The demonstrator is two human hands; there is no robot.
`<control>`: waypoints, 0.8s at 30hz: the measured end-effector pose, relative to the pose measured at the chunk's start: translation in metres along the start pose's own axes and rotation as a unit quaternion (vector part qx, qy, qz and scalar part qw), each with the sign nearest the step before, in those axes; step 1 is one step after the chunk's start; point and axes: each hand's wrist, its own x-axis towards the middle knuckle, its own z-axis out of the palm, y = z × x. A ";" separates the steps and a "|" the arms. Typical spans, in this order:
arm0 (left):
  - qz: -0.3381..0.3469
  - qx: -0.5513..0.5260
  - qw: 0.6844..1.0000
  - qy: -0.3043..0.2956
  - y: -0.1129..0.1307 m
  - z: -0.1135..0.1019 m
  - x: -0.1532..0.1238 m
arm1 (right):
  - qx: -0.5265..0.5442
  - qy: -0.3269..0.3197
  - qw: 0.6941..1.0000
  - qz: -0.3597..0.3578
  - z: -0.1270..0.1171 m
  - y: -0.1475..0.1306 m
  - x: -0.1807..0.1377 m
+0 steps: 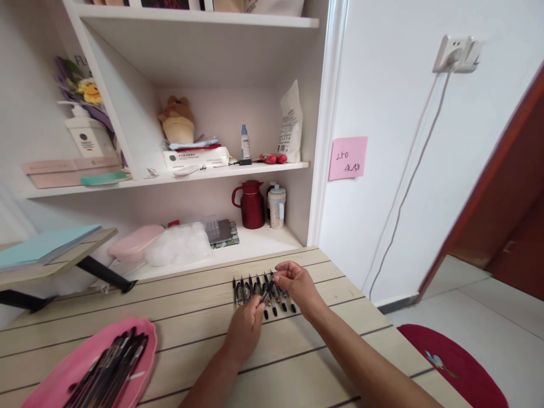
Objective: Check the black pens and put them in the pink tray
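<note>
Several black pens (249, 290) lie side by side in a row on the wooden desk (178, 317). My left hand (245, 328) and my right hand (296, 286) together pinch one black pen (267, 292) over the right part of that row, the left at its lower end, the right at its upper end. A pink tray (55, 374) at the lower left holds several more black pens (114, 360).
Behind the desk stands a white shelf unit with a red jug (250, 204), a speckled cup (276, 207), a pink case (135, 241) and a plastic bag (181, 243). A pink note (347, 158) is stuck on the wall. A small stand (46, 258) with a blue book is on the left. A red mat (450, 362) lies on the floor.
</note>
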 end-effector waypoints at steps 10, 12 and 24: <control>-0.063 -0.174 0.981 -0.061 -0.010 0.016 0.000 | -0.035 -0.015 0.999 0.009 -0.001 -0.004 -0.002; -0.056 -0.163 0.984 -0.047 -0.008 0.016 0.000 | -0.025 -0.029 0.999 0.019 -0.001 -0.006 -0.002; -0.042 -0.136 0.989 -0.036 -0.003 0.015 -0.001 | 0.009 -0.053 0.996 0.066 -0.001 -0.007 -0.005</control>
